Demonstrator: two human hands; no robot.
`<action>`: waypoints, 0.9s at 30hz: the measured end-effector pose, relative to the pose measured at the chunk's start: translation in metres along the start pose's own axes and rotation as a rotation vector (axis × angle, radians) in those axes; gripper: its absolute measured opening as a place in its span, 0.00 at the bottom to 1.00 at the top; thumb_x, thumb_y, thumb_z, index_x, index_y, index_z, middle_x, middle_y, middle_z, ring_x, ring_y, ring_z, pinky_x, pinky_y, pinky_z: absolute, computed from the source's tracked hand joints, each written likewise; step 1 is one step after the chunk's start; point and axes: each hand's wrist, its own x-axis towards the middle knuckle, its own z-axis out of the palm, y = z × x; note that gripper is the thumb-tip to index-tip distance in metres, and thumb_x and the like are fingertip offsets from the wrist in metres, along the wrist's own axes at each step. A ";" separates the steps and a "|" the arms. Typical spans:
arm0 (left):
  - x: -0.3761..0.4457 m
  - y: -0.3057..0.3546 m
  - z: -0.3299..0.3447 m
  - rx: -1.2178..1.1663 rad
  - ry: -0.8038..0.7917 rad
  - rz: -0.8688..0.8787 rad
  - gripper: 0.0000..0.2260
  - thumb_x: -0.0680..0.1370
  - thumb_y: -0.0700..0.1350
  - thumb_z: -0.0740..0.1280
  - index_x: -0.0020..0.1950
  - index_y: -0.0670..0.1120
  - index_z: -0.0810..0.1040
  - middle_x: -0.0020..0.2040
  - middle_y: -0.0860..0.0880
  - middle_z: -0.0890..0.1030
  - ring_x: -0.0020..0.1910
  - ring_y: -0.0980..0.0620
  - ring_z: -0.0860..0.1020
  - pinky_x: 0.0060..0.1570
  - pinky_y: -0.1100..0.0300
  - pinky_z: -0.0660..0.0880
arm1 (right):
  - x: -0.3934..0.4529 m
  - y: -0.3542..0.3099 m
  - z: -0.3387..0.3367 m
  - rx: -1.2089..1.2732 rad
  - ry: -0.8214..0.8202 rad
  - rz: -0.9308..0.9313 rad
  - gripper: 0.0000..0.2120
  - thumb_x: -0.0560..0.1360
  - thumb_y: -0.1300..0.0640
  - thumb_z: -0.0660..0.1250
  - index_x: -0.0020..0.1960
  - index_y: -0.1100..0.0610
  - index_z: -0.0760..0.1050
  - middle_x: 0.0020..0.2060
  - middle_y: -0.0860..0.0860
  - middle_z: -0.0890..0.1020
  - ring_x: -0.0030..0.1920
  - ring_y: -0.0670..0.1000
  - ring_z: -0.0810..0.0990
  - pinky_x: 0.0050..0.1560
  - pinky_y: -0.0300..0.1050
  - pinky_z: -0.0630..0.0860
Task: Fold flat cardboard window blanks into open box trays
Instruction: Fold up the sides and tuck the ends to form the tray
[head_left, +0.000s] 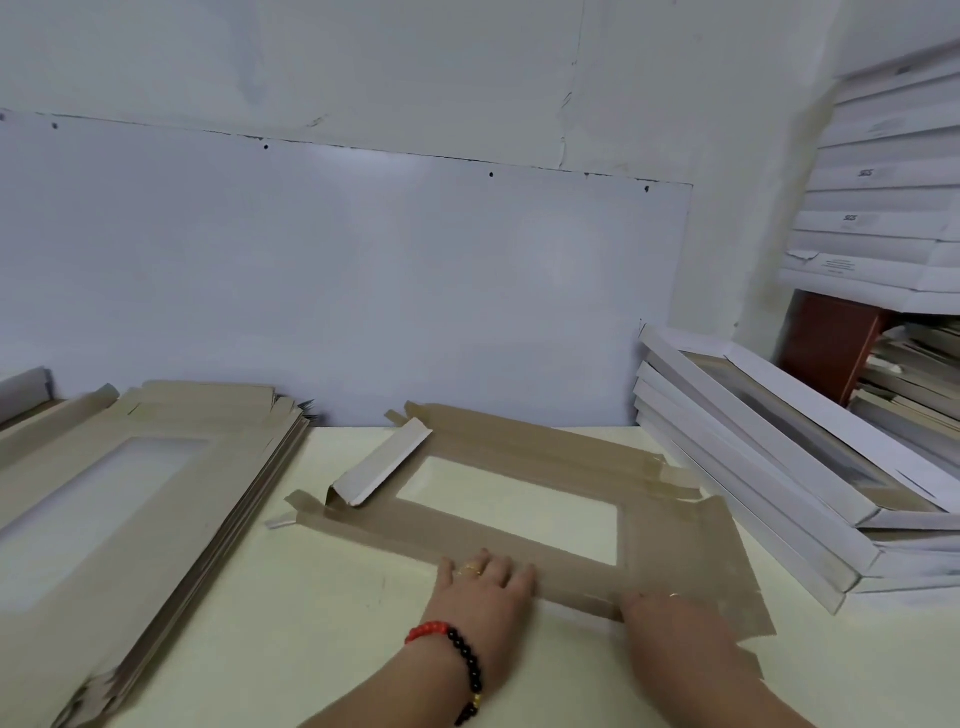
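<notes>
L hand flat, fingers straight, pressing near strip of window blank. R hand on blank's near-right corner; finger state can't tell. Blank stack left.

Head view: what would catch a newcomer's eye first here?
Most striking is the brown window blank lying flat mid-table, one flap at its left end folded up and showing white, with both hands, left hand and right hand, pressing on its near edge. A thick stack of flat blanks sits to the left. Finished white trays are piled at the right.
</notes>
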 end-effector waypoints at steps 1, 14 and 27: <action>0.000 0.008 0.000 -0.039 -0.019 -0.005 0.33 0.76 0.38 0.60 0.77 0.53 0.50 0.77 0.49 0.55 0.77 0.45 0.50 0.72 0.39 0.52 | -0.003 -0.007 -0.002 0.031 -0.005 0.006 0.19 0.77 0.61 0.51 0.62 0.48 0.72 0.60 0.49 0.78 0.61 0.52 0.76 0.57 0.47 0.72; -0.004 0.024 0.013 -0.076 0.025 0.154 0.14 0.78 0.40 0.56 0.62 0.43 0.71 0.61 0.41 0.70 0.64 0.41 0.66 0.66 0.52 0.63 | -0.013 -0.040 -0.002 0.265 0.074 -0.259 0.15 0.78 0.47 0.56 0.58 0.50 0.76 0.54 0.50 0.81 0.55 0.53 0.79 0.49 0.44 0.71; -0.032 -0.097 -0.002 -0.121 -0.010 0.290 0.14 0.68 0.38 0.54 0.47 0.46 0.77 0.57 0.46 0.76 0.61 0.47 0.72 0.58 0.59 0.70 | 0.001 0.057 0.005 0.007 -0.084 -0.452 0.33 0.74 0.59 0.56 0.77 0.44 0.55 0.77 0.40 0.52 0.77 0.43 0.46 0.74 0.41 0.43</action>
